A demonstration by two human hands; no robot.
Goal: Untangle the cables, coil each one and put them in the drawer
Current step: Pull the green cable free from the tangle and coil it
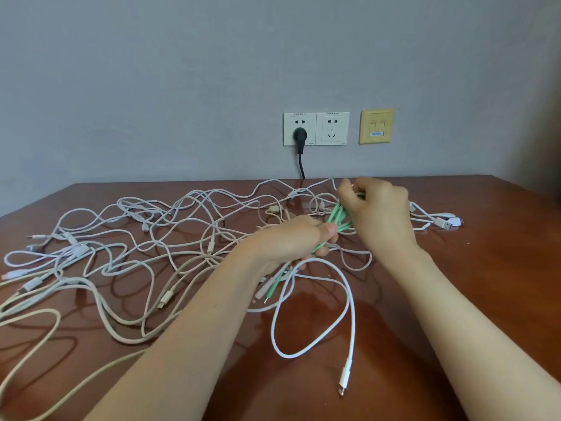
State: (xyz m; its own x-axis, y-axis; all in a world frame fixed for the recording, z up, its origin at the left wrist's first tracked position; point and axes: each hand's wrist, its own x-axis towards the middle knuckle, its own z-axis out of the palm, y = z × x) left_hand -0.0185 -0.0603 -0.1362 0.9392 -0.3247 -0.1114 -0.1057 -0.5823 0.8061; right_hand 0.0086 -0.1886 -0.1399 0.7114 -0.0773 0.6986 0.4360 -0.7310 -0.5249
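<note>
1. Two hands meet just right of the frame's centre, both on the green cable. Its strands lie gathered side by side between them, which I read as the coiling step for this one cable.
2. The left hand has thumb and fingers curled round the lower end of the green bundle. One green plug end hangs below that hand, toward the lower centre.
3. The right hand pinches the upper end of the bundle with bent fingers, higher in the frame and nearer the wall.
4. A white cable loops down from beside the left hand into the lower centre, its plug lying on the table. Whether the left hand also holds it, I cannot tell.
5. Most of the other cables lie in a loose tangle across the left half of the table, crossing one another many times. A few plug ends rest at the right edge of the heap.
6. No drawer is in view, so nothing can be said of what is already put away. The job looks to be at an early stage.
7. Next, I judge, the green bundle needs its free end wound in or tucked so that it holds its shape. It must also come clear of the white loop before it goes to the drawer.
</note>
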